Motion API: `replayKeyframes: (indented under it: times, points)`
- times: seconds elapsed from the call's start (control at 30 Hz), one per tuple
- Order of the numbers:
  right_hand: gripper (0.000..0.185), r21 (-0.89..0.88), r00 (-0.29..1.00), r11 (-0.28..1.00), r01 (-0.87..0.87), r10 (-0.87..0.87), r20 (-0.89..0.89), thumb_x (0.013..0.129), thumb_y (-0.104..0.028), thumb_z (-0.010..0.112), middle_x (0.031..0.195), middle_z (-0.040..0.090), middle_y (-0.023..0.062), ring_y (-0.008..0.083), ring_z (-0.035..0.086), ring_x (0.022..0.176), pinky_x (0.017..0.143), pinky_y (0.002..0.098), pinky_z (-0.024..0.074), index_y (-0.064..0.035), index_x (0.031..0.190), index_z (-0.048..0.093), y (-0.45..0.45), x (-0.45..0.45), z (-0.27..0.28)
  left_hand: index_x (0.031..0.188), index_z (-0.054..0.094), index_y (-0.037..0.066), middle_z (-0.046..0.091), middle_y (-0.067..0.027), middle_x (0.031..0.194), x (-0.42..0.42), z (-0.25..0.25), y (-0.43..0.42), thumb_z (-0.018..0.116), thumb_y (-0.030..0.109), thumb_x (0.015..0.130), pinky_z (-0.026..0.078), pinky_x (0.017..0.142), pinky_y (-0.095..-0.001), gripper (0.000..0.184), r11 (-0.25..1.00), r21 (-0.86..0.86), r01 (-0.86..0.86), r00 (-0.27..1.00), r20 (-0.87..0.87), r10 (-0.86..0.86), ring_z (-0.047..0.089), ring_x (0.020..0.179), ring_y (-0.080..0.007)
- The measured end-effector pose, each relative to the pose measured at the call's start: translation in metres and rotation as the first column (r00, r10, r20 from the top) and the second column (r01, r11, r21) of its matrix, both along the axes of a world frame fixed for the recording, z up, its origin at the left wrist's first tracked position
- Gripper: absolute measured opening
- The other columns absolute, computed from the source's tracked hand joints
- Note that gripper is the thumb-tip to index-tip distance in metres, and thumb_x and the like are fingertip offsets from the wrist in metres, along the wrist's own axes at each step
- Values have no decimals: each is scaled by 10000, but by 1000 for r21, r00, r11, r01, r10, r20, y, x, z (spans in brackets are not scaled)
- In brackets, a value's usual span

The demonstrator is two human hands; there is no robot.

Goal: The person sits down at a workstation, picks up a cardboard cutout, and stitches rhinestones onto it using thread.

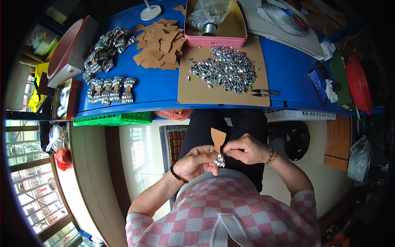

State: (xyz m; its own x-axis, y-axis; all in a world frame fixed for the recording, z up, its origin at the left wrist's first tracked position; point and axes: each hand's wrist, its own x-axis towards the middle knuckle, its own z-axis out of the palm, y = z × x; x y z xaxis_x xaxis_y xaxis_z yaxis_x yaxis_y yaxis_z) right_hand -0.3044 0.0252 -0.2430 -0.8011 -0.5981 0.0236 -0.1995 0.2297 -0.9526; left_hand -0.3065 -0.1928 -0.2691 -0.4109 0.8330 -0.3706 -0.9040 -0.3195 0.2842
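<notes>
Over my lap, my left hand (198,161) grips a tan card piece (218,137) near its lower end, where a small cluster of silver gems (219,160) hangs. The card's wide end points up toward the table. My right hand (247,149) is closed in a pinch just right of the cluster; whatever is between its fingertips is too small to make out. On the table, a heap of loose silver gems (230,70) lies on a brown board (193,96), with small black snips (265,92) at the board's right edge.
Tan card pieces (160,43) are piled left of a pink tin (216,42). Gem-covered pieces (111,89) lie farther left on the blue table (158,92). A phone (317,85) rests at the right. Below the table edge hangs a green basket (113,119).
</notes>
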Motion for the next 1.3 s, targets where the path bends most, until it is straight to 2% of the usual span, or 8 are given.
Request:
replayKeyframes:
  times: [0.27, 0.4, 0.5, 0.67, 0.77, 1.07, 1.2, 1.3]
  points:
    - [37, 33, 992, 999, -26, 29, -120, 796, -19, 567, 620, 602, 99, 194, 601, 528, 469, 263, 428, -28, 802, 602, 4, -4, 1, 902, 531, 9, 601, -98, 806, 2, -2, 3, 496, 61, 863, 524, 610, -317, 74, 1000, 21, 3, 1000, -3, -3, 615, 672, -204]
    - [38, 3, 999, 1000, -7, 7, -43, 807, -18, 556, 612, 594, 88, 178, 592, 522, 470, 267, 430, -25, 830, 584, 1, 1, -6, 903, 532, 9, 598, -91, 804, 3, -3, 6, 495, 70, 868, 522, 612, -313, 79, 999, 3, -36, 999, -3, 36, 616, 676, -205]
    - [123, 19, 988, 999, 46, -49, 147, 829, -49, 531, 631, 580, 66, 137, 574, 556, 504, 255, 434, -13, 947, 520, -2, 5, -11, 907, 532, 7, 598, -89, 816, 3, -1, 7, 497, 73, 870, 521, 618, -312, 84, 996, -19, -93, 996, 2, 93, 617, 679, -207]
    - [268, -72, 939, 994, 82, -53, 341, 836, -117, 529, 670, 552, 43, 100, 536, 603, 550, 240, 429, -6, 1052, 416, 5, 5, -18, 939, 532, 2, 599, -92, 854, 0, 2, 14, 501, 71, 874, 519, 633, -308, 100, 981, -94, -169, 977, -145, 155, 617, 686, -200]
    - [280, -84, 979, 988, 130, -115, 171, 817, -120, 553, 648, 507, 19, 72, 478, 577, 532, 240, 400, -6, 1009, 385, 3, 8, -21, 956, 531, -1, 598, -94, 870, 4, 0, 16, 503, 72, 876, 517, 638, -301, 111, 973, -137, -188, 968, -191, 160, 613, 680, -193]
    - [313, -95, 976, 983, 160, -144, 161, 798, -101, 552, 642, 515, 41, 98, 504, 562, 524, 242, 399, 1, 1026, 364, -1, 12, -19, 959, 533, -8, 593, -83, 871, 10, 4, 27, 494, 68, 884, 501, 611, -261, 114, 922, -282, -264, 903, -409, 134, 592, 655, -150]
    - [258, -25, 972, 972, 232, -231, 34, 780, -78, 554, 664, 528, 60, 162, 520, 530, 504, 252, 401, -15, 983, 408, -3, 16, -18, 935, 539, -13, 592, -59, 806, 11, 0, 32, 509, 64, 875, 485, 585, -232, 102, 890, -326, -319, 878, -455, 148, 578, 625, -117]
    - [251, 197, 918, 912, 359, -307, -250, 732, -38, 584, 825, 561, 62, 161, 542, 614, 579, 272, 423, -42, 971, 508, 2, 11, -4, 901, 546, -23, 583, -33, 735, 10, 0, 34, 531, 55, 863, 461, 553, -194, 88, 835, -393, -385, 842, -521, 143, 560, 589, -82]
